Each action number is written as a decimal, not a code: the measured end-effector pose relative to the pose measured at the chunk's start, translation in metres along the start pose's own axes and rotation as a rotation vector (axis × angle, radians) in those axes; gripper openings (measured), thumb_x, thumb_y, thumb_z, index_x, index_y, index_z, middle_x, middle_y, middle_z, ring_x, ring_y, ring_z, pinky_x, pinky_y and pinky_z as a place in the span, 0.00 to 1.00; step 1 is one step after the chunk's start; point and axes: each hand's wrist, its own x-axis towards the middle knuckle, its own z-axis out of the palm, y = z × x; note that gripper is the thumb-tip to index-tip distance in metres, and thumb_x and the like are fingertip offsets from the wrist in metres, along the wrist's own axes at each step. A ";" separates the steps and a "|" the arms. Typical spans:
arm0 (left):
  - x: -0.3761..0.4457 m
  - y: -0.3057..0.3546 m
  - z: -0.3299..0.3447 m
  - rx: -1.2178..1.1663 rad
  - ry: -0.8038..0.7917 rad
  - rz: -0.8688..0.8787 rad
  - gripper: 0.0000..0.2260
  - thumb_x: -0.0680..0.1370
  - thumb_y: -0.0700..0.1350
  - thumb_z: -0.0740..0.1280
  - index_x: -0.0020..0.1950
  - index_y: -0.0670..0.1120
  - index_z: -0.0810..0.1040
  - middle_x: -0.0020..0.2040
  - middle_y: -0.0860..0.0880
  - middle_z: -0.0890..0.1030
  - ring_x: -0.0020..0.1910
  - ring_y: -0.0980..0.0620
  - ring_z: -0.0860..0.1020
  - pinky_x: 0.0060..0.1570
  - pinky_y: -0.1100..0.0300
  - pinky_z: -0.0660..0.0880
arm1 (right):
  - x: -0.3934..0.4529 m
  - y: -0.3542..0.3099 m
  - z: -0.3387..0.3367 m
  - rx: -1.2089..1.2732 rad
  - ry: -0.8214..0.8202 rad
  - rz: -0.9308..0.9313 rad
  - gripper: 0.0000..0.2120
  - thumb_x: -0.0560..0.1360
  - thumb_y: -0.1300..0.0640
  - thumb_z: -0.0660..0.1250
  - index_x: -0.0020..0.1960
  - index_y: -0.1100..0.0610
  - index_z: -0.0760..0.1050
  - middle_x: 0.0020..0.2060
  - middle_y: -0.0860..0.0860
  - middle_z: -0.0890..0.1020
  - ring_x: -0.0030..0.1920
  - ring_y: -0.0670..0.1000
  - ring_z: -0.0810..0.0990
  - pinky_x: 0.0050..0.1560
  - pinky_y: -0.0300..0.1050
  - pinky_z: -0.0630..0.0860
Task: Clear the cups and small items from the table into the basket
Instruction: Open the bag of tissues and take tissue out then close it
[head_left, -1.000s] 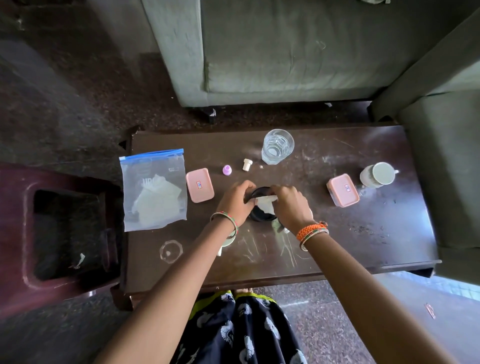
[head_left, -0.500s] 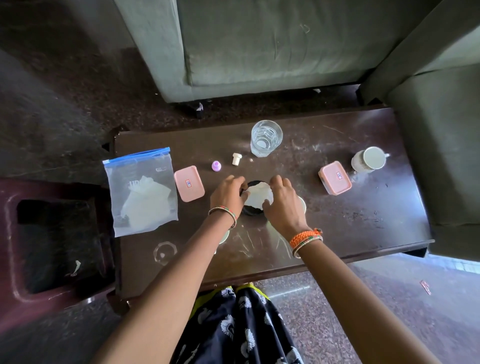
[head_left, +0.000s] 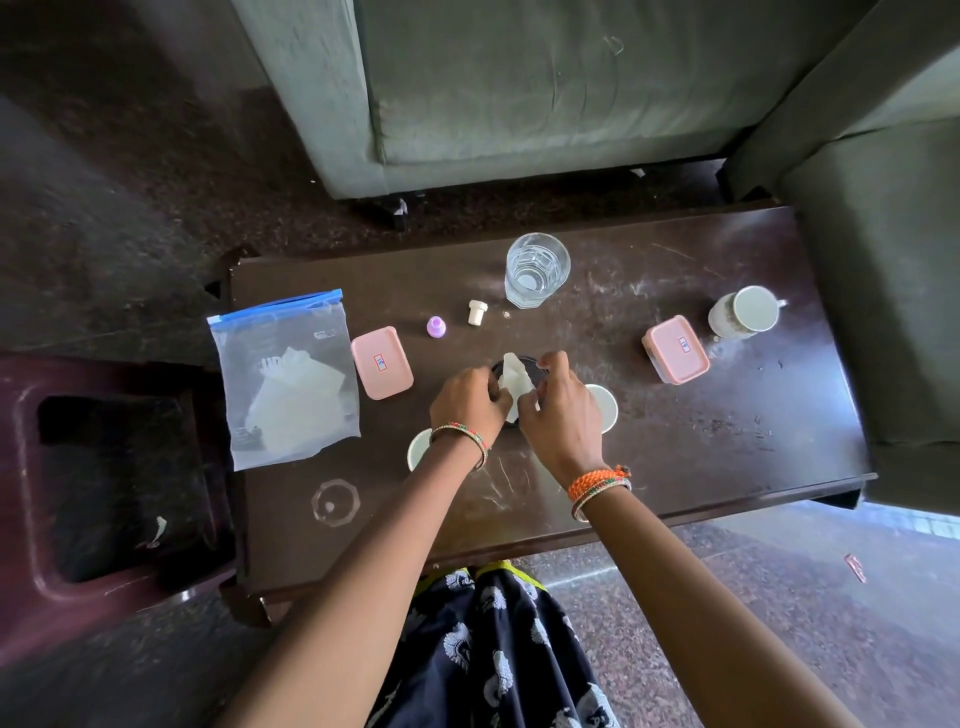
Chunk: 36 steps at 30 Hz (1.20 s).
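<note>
At the middle of the dark wooden table (head_left: 675, 457), my left hand (head_left: 467, 397) and my right hand (head_left: 561, 410) both pinch a crumpled white paper (head_left: 511, 376) over a small black cup (head_left: 524, 364). A white paper cup (head_left: 605, 408) stands just right of my right hand, and another white cup (head_left: 418, 449) is partly hidden under my left wrist. Farther back are a clear drinking glass (head_left: 535, 270), a white cap (head_left: 474, 313) and a purple cap (head_left: 436, 326). A white mug (head_left: 745, 312) stands at the right.
Two pink lidded boxes (head_left: 382, 362) (head_left: 675, 349) lie on the table, and a clear zip bag (head_left: 285, 379) with white paper sits at its left end. A maroon bin (head_left: 109, 488) stands on the floor to the left. Green sofas border the back and right.
The white paper lay flat over the black cup; both hands have now gathered it into an upright, crumpled shape. The camera view has shifted slightly.
</note>
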 end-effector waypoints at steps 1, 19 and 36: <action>-0.001 0.000 0.001 0.002 -0.010 -0.006 0.07 0.73 0.47 0.65 0.38 0.46 0.73 0.43 0.46 0.80 0.46 0.42 0.77 0.36 0.57 0.67 | -0.001 0.001 0.000 -0.004 -0.022 0.023 0.14 0.71 0.62 0.62 0.56 0.58 0.67 0.50 0.56 0.82 0.43 0.62 0.80 0.37 0.52 0.76; -0.019 -0.017 -0.025 -0.245 0.208 0.032 0.05 0.75 0.46 0.64 0.48 0.46 0.74 0.43 0.49 0.77 0.45 0.48 0.75 0.41 0.50 0.76 | 0.004 -0.020 -0.010 -0.080 0.008 -0.020 0.15 0.71 0.59 0.65 0.57 0.60 0.70 0.51 0.58 0.77 0.49 0.59 0.76 0.48 0.55 0.75; -0.010 -0.208 -0.103 -0.073 0.403 -0.531 0.20 0.79 0.48 0.60 0.63 0.34 0.67 0.62 0.33 0.72 0.62 0.35 0.69 0.62 0.46 0.65 | 0.015 -0.180 0.128 -0.435 -0.706 -0.696 0.20 0.74 0.63 0.63 0.65 0.64 0.68 0.63 0.62 0.71 0.64 0.62 0.72 0.59 0.57 0.76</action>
